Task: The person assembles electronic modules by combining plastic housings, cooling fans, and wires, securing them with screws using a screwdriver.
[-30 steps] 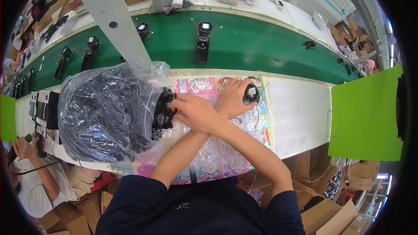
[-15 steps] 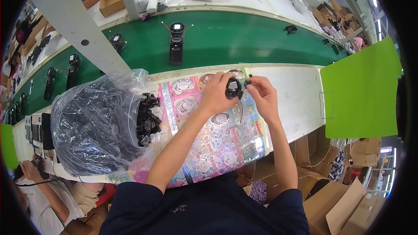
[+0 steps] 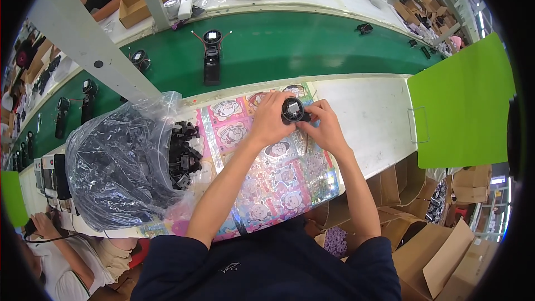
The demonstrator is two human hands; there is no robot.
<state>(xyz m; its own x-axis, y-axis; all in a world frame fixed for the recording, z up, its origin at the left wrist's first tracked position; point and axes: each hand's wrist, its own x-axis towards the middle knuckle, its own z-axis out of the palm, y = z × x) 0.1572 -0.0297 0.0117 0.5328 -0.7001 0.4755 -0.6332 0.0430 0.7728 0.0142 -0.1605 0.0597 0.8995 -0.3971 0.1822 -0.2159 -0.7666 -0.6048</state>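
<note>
My left hand is wrapped round the left side of a round black housing, which has a ring-shaped rim and a pale square at its centre. At the housing's right edge, the fingers of my right hand pinch a small black part, mostly hidden by the fingertips. A thin wire hangs below the housing. Under both hands lies a worktop sheet printed with colourful cartoon pictures. To the left, a clear plastic bag lies on its side, with many small black plastic parts at its mouth.
A green conveyor belt runs beyond the bench, carrying black handled assemblies with round heads. A grey metal post slants across the left. A bright green panel stands at right, above cardboard boxes. Other people sit at left.
My right hand has moved left with the small black part, from beside the housing to its right edge. My left hand keeps holding the housing. The whole view has shifted slightly.
</note>
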